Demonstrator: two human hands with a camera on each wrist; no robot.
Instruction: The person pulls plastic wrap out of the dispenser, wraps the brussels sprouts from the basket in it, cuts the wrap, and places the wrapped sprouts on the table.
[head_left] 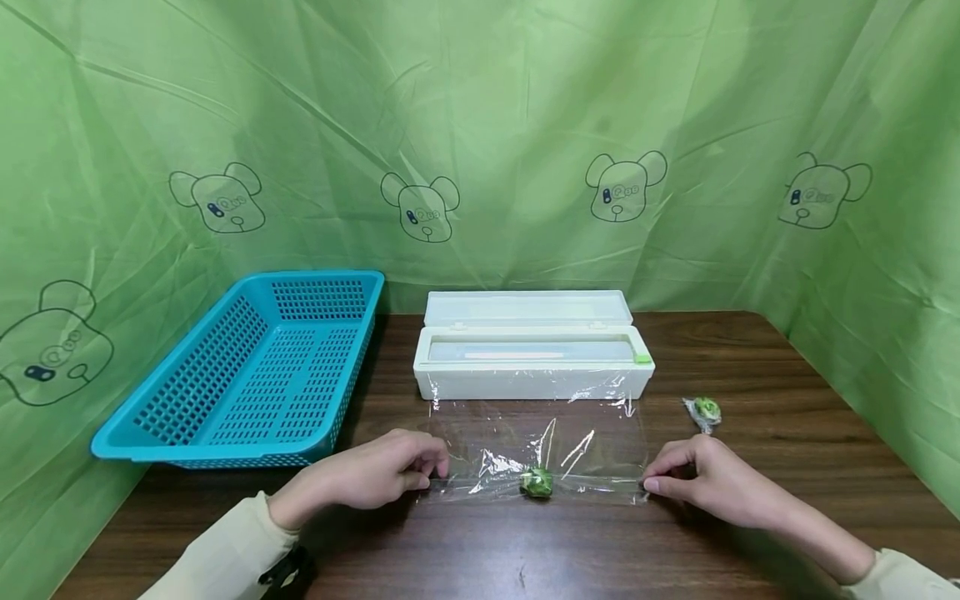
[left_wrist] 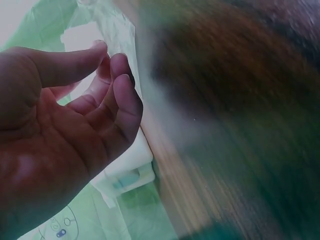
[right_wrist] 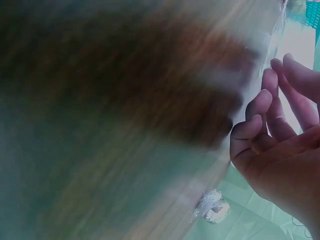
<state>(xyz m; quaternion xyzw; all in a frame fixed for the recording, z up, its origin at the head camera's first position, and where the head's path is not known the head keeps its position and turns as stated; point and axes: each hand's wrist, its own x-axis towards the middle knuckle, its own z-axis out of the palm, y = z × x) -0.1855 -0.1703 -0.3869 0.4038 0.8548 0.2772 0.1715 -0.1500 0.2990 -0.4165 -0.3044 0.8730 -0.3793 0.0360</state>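
A sheet of clear cling film (head_left: pixel 487 433) stretches from the front of a white film dispenser box (head_left: pixel 532 383) toward me over the table. By the film's near edge sits a small green vegetable piece (head_left: pixel 536 482); its exact kind cannot be told, nor whether film covers all of it. My left hand (head_left: pixel 382 469) pinches the film's near left corner between thumb and fingers. At the near right corner, my right hand (head_left: pixel 716 482) pinches the film likewise. In both wrist views the thumb and index fingertips come together, and the film there is faint.
A blue plastic basket (head_left: pixel 348 392) stands on the left of the brown wooden table (head_left: pixel 795 400). The dispenser's lid (head_left: pixel 528 308) is raised at the back. A small film-wrapped green piece (head_left: pixel 707 408) lies beyond my right hand. Green cloth (head_left: pixel 510 108) surrounds the table.
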